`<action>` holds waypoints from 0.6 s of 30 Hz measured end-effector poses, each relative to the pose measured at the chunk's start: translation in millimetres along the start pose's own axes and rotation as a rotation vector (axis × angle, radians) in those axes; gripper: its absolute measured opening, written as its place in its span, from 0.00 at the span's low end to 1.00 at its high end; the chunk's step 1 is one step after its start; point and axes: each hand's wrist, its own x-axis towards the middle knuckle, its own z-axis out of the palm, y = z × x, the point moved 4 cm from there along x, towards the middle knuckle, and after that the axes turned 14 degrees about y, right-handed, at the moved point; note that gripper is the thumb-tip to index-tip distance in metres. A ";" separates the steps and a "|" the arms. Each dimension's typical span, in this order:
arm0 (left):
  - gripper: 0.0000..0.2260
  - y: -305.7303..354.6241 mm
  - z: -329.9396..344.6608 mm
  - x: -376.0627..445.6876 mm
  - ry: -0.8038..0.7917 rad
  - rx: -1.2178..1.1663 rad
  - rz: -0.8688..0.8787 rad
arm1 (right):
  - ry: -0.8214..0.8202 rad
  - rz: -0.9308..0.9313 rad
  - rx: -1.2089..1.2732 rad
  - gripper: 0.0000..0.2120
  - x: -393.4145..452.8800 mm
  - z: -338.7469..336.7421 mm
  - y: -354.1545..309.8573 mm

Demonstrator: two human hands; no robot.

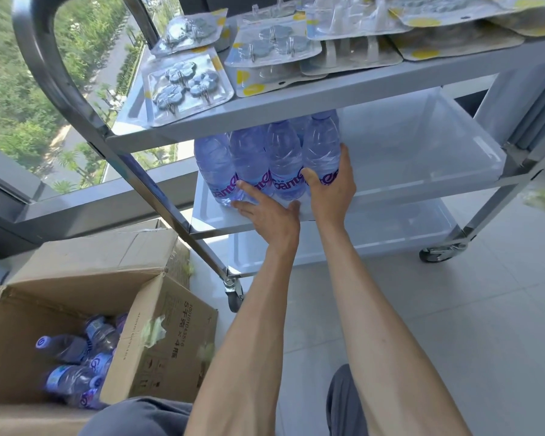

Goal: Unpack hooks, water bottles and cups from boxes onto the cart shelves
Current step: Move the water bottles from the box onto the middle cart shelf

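Bottles (266, 158) of ribbed, clear bluish plastic stand on the cart's glossy grey middle shelf (422, 158). Right hand (329, 180) grips the rightmost one; left hand (265, 212), fingers straight, touches the bottles' bases.

Both forearms are bare from the wrists back to the bottom edge of the view, with no sleeves, watch, bracelet or rings showing. The left hand (266, 212) and the right hand (331, 187) wear no gloves; nails look short and plain. Well behind the fingers, both knees (139, 416) are covered in dark grey, soft-looking trousers.
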 end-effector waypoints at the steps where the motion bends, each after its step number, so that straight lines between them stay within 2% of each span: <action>1: 0.56 -0.1 0.1 0.3 0.004 0.000 0.002 | -0.002 -0.001 -0.001 0.35 1.4 0.6 0.2; 8: 0.56 -0.7 1.1 0.5 0.008 -0.004 0.002 | -0.074 -0.010 0.025 0.35 6.3 2.3 3.4; 12: 0.57 -2.6 2.4 0.4 0.000 0.003 0.001 | -0.149 0.131 0.125 0.31 10.3 1.7 4.6; 14: 0.57 -2.2 2.6 0.4 0.003 0.008 0.003 | -0.165 0.193 0.168 0.32 16.0 3.6 3.6; 18: 0.57 -2.1 2.4 0.9 0.004 0.012 0.000 | -0.162 0.195 0.167 0.29 18.3 9.3 5.7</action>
